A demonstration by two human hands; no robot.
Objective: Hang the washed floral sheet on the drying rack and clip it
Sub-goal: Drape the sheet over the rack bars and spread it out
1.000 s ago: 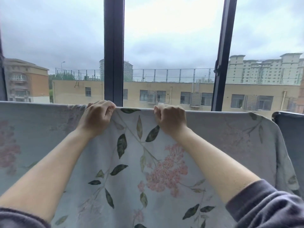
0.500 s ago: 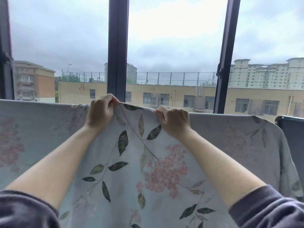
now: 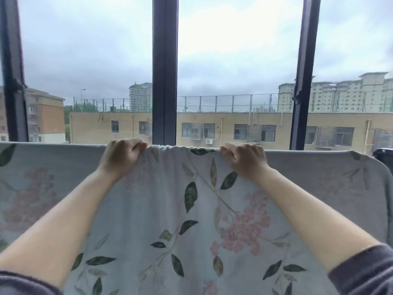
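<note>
The floral sheet (image 3: pixel 161 209), pale grey-blue with green leaves and pink blossoms, hangs draped across the whole width in front of me. Its top fold runs level below the window. My left hand (image 3: pixel 122 157) is closed on the top edge left of centre. My right hand (image 3: pixel 244 158) grips the same edge right of centre. The cloth between them is slightly gathered. The rack's bar is hidden under the sheet. No clip is in view.
Close behind the sheet is a window with dark vertical frames (image 3: pixel 164 71). A dark object (image 3: pixel 382 154) shows at the right end beside the sheet's rounded corner. Buildings lie beyond the glass.
Both hands have stayed on the sheet's top edge and have spread further apart. The raised bunch of cloth under my left hand has come down level with the top fold.
</note>
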